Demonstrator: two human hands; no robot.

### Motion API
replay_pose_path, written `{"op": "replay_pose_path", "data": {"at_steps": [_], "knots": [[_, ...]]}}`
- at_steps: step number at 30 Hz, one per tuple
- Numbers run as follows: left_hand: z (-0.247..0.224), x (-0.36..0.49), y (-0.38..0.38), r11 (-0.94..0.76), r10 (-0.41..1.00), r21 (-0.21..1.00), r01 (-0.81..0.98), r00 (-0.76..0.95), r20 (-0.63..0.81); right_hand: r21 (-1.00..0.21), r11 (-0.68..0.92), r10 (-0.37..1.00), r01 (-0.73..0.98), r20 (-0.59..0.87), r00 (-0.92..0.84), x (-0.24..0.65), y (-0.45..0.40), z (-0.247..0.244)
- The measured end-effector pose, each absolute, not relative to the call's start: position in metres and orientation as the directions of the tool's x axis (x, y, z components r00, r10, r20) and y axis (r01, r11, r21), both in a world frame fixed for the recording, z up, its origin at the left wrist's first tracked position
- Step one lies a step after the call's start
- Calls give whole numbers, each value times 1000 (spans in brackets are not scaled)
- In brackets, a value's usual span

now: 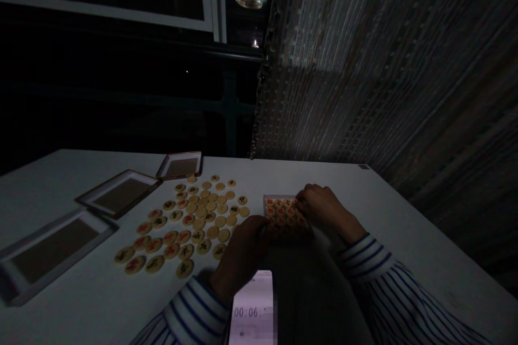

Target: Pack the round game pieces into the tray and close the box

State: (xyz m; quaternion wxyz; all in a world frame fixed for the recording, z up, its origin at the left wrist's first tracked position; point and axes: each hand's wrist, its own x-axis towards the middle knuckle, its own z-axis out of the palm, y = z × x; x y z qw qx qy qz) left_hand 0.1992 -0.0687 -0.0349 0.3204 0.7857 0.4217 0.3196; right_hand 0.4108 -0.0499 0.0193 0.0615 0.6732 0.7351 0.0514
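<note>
Dim light. Your left hand [244, 252] is at the near-left side of the open box [279, 195], fingers bent together against its edge; their tips are dark, so you cannot tell whether they pinch a disc or only the wall. Your right hand [324, 209] lies over the box's far-right part, fingers curled downward with the tips on or just above the discs there; whether one is gripped, you cannot tell. Both wrists come out of blue-and-white striped sleeves [376, 264].

The box sits on the white worktop [343, 175] between your hands. In it, boxed discs [288, 211] with red characters lie face up in rows; the near rows fall in shadow.

Left of the box, loose discs [212, 233] are spread flat in a wide cluster reaching close to your left hand. Some show black characters, some red, and many a plain face. Red ones gather mostly at the near-left of the spread.

Beyond these, along the left, three shallow trays lie in a slanting line: a far tray [184, 165], a middle tray [119, 194] and a near tray [56, 248].

A phone [251, 302] by your left wrist has its screen lit, reading 00:06, further digits blurred. Behind the worktop at right hangs a strand curtain [324, 64].
</note>
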Motion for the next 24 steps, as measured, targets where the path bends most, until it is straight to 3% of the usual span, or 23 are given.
{"op": "replay_pose_path", "data": {"at_steps": [24], "knots": [[-34,198,-68,-427,874,773,469,435,219,84,151,989,985,-12,-150,416,-51,23]]}}
